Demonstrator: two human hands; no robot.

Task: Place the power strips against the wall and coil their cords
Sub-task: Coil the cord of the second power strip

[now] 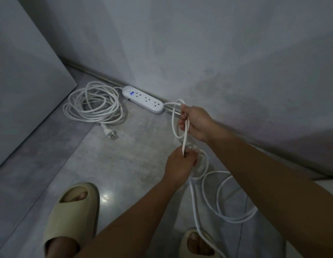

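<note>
Cord (185, 136) looks light, limp and smooth, so loops may spring loose; best held where they cross. Right hand (196, 121) curls its fingers round loops beside the strip (143, 100) at the wall (217, 53); left hand (180, 164) pinches the slack above the floor (134, 155)

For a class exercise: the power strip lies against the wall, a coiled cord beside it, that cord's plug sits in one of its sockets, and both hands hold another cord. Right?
No: in the head view the plug lies on the floor, unplugged. The rest holds: power strip, coiled cord, left hand and right hand on the second cord.
</note>
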